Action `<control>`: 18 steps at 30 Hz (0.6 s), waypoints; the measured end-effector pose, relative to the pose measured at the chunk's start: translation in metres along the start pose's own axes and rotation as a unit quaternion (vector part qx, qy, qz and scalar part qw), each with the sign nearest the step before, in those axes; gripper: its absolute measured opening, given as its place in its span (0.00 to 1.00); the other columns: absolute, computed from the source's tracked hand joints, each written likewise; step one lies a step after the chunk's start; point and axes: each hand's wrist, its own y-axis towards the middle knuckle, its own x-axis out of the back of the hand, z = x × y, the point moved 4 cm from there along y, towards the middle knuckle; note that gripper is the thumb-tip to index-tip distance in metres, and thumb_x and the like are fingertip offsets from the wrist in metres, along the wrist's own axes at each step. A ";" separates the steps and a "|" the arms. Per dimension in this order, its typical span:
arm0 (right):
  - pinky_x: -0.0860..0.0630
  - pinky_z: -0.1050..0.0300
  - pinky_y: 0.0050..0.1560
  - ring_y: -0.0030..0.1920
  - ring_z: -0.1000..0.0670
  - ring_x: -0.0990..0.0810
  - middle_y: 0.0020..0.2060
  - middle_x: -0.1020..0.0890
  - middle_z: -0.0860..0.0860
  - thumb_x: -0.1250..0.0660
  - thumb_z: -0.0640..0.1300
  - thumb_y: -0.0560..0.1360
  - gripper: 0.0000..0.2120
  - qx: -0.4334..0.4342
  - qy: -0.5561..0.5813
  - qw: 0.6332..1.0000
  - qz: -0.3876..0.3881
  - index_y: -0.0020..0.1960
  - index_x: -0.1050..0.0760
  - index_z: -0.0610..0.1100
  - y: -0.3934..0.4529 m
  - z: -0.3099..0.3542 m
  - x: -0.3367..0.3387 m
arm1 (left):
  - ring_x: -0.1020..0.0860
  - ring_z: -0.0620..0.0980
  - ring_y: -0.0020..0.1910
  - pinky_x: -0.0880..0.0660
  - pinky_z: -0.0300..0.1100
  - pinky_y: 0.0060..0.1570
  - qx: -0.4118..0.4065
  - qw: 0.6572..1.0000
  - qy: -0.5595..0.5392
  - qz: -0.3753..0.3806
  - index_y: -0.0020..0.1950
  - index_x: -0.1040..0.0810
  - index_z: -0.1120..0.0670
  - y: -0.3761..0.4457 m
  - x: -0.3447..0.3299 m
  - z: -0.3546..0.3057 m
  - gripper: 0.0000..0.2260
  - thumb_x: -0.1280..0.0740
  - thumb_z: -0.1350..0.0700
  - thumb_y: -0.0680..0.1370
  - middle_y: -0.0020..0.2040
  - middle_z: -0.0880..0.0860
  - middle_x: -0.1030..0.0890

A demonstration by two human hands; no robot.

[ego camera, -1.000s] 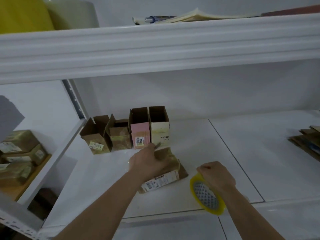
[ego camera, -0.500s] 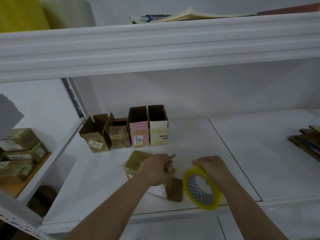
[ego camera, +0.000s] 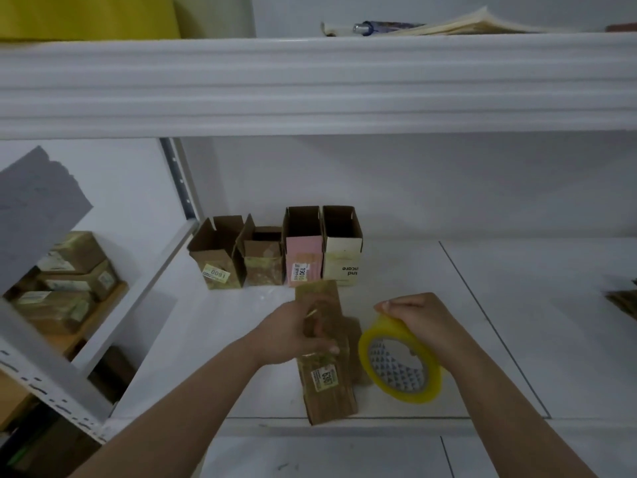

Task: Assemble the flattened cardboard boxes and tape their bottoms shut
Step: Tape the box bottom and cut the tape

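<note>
Left hand [ego camera: 293, 334] grips brown labelled cardboard box [ego camera: 327, 357]; right hand [ego camera: 418, 322] clutches yellow tape roll [ego camera: 400, 365].

One head-worn view — close, facing forward and down onto the white shelf [ego camera: 517, 322].

Above and beyond the grip, an upper shelf [ego camera: 310, 81] carries a pen [ego camera: 365, 28] beside a stack of papers [ego camera: 475, 24], with a yellow object [ego camera: 86, 15] at its far left. Left of the grip, a lower side shelf [ego camera: 103, 326] holds taped parcels [ego camera: 65, 281].
</note>
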 end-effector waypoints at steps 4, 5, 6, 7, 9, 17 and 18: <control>0.23 0.46 0.61 0.54 0.53 0.20 0.50 0.16 0.58 0.31 0.50 0.76 0.06 0.026 -0.027 0.999 0.000 0.47 0.15 0.56 -0.003 0.007 0.002 | 0.20 0.46 0.50 0.22 0.41 0.52 0.069 0.987 -0.083 -0.118 0.55 0.21 0.53 0.001 -0.001 0.001 0.13 0.30 0.46 0.76 0.50 0.49 0.18; 0.24 0.47 0.63 0.55 0.54 0.20 0.51 0.16 0.58 0.31 0.51 0.76 0.06 0.032 -0.034 0.999 0.003 0.47 0.15 0.57 -0.004 0.007 0.003 | 0.19 0.45 0.47 0.22 0.41 0.50 0.073 0.982 -0.100 -0.141 0.53 0.20 0.54 0.002 -0.002 -0.002 0.13 0.31 0.45 0.76 0.47 0.49 0.17; 0.25 0.47 0.63 0.55 0.54 0.20 0.51 0.16 0.59 0.31 0.51 0.76 0.06 0.036 -0.039 0.999 0.005 0.46 0.15 0.58 -0.005 0.008 0.004 | 0.19 0.44 0.45 0.23 0.38 0.47 0.069 0.977 -0.125 -0.157 0.52 0.20 0.55 0.004 -0.003 -0.007 0.14 0.32 0.44 0.76 0.45 0.48 0.17; 0.25 0.47 0.63 0.55 0.55 0.20 0.51 0.16 0.60 0.31 0.51 0.76 0.06 0.040 -0.046 0.998 0.007 0.46 0.15 0.59 -0.005 0.008 0.005 | 0.19 0.43 0.44 0.24 0.37 0.46 0.057 0.973 -0.156 -0.162 0.52 0.20 0.55 0.007 -0.004 -0.014 0.17 0.32 0.43 0.75 0.45 0.48 0.17; 0.24 0.48 0.62 0.54 0.55 0.20 0.47 0.17 0.62 0.32 0.51 0.76 0.07 0.046 -0.064 0.997 0.011 0.48 0.16 0.60 -0.006 0.010 0.006 | 0.18 0.43 0.46 0.23 0.41 0.50 0.031 0.966 -0.212 -0.143 0.54 0.20 0.54 0.014 -0.009 -0.027 0.23 0.33 0.35 0.73 0.47 0.51 0.17; 0.25 0.47 0.63 0.56 0.54 0.21 0.55 0.17 0.59 0.33 0.54 0.76 0.07 0.060 -0.115 0.991 0.012 0.51 0.17 0.62 -0.014 0.016 0.006 | 0.19 0.43 0.38 0.23 0.44 0.47 0.037 0.955 -0.231 -0.180 0.45 0.18 0.57 0.018 -0.011 -0.030 0.31 0.37 0.28 0.71 0.40 0.51 0.16; 0.25 0.47 0.63 0.56 0.54 0.21 0.55 0.17 0.59 0.33 0.54 0.76 0.07 0.061 -0.124 0.990 0.014 0.51 0.17 0.61 -0.016 0.019 0.006 | 0.19 0.43 0.38 0.23 0.44 0.46 0.032 0.959 -0.231 -0.159 0.44 0.18 0.57 0.018 -0.012 -0.035 0.30 0.38 0.30 0.72 0.40 0.50 0.16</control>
